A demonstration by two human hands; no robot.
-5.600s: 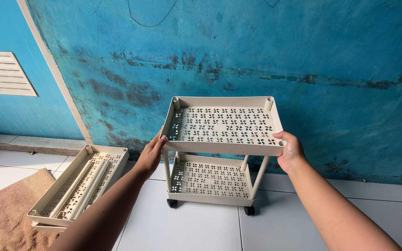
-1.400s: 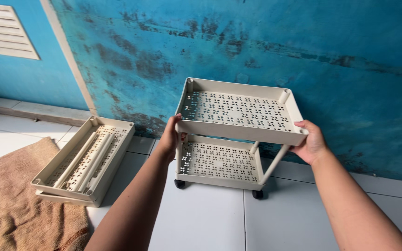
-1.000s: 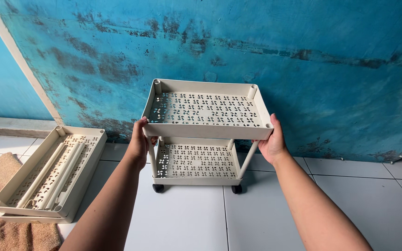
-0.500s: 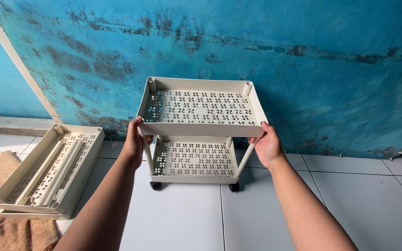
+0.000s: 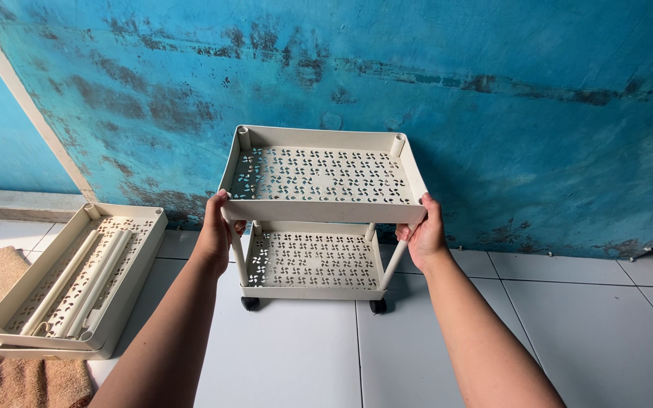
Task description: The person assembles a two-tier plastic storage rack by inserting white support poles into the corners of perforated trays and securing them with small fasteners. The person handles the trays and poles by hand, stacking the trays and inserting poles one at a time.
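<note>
At frame centre, the left hand point(image 5: 215, 230) and right hand point(image 5: 422, 236) each clench a front corner of the top tray point(image 5: 323, 175) of the wheeled cart point(image 5: 313, 261). Uneven pressing could tilt it or roll the casters away.

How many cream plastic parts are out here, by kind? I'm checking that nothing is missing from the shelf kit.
Perforated trays on the cart, gripped by left hand and right hand: 2, top tray, lower tray
Loose tray on the floor: 1
Loose poles in it: about 4, overlapping
Black wheels visible: 2
Total: about 9
</note>
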